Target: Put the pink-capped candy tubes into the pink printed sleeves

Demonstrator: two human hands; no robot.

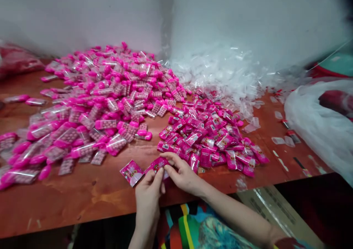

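Both hands meet near the table's front edge over a pink printed packet [156,163]. My left hand [149,190] pinches its lower side between thumb and fingers. My right hand [182,172] is closed on its right end, and the fingers hide part of it. Beside my left hand, a flat pink printed wrapper [131,173] lies on the table. Just past my right hand spreads a heap of small pink packets [204,131]. Further left rises a large pile of clear containers with bright pink caps [110,102], filled with small pale pink balls.
A mound of clear plastic pieces [220,71] sits against the wall at the back. On the right, a white plastic bag [306,109] hangs over the edge of the reddish wooden table [96,194]. A red bag [18,60] lies at far left, and a cardboard box [281,212] stands below the table.
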